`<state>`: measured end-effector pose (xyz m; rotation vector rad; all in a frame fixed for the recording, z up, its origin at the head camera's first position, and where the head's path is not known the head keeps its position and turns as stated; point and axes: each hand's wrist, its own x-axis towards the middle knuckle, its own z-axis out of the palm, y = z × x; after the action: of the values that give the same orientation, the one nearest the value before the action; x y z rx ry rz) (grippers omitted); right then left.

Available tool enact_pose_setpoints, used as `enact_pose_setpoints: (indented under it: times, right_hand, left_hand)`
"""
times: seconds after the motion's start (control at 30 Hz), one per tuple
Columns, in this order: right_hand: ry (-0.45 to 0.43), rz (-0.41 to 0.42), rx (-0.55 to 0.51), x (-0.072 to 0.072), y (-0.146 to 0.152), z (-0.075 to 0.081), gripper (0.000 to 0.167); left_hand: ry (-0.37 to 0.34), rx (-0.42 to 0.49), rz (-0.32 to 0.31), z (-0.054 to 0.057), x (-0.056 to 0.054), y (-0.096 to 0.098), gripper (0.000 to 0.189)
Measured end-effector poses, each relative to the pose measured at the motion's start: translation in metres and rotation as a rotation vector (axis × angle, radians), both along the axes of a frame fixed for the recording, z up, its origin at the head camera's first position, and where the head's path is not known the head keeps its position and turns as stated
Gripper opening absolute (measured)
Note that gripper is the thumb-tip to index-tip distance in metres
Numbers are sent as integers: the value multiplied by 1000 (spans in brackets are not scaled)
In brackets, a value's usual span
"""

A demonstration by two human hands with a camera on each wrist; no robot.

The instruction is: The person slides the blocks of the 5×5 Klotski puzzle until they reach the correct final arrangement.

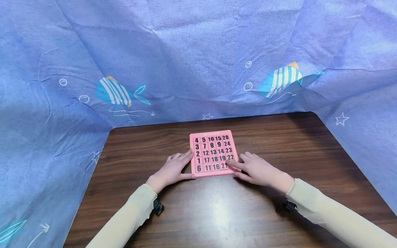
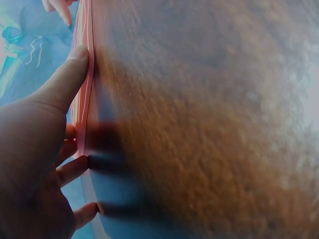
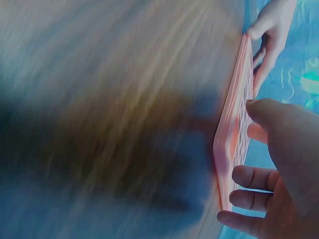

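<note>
Head view: pink square number board [image 1: 214,154] flat on dark wood table [image 1: 149,144], slightly turned; five rows of pink tiles [image 1: 212,145], bold black numerals, thin dark outlines, pale lettering along far rim; top row 4, 5, 10, 15, 20; bottom row 6, 11, 16, 21, its right end hidden by a finger. Left hand [image 1: 173,167] spans near left corner, fingers at left edge, grip loose, unclenched. Right hand [image 1: 257,168] grasps nothing; index finger reaches over lower right tiles

Left wrist view: board edge-on, layered pink strip; left thumb against near edge

Right wrist view: rounded pink corner, glossy side; right fingers spread, thumb contact cannot be told
</note>
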<state>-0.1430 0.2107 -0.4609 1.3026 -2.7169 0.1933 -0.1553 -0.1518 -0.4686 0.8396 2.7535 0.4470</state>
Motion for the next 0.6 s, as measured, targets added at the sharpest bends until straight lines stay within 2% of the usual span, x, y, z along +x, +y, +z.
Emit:
enact_pose_setpoints:
  times: [0.23, 0.6]
  right_hand:
    - [6, 23, 20, 8, -12, -3, 50]
    - [-13, -31, 30, 14, 10, -2, 49]
  left_hand:
    - [4, 1, 0, -1, -1, 0, 94]
    - [-7, 3, 12, -1, -1, 1, 94]
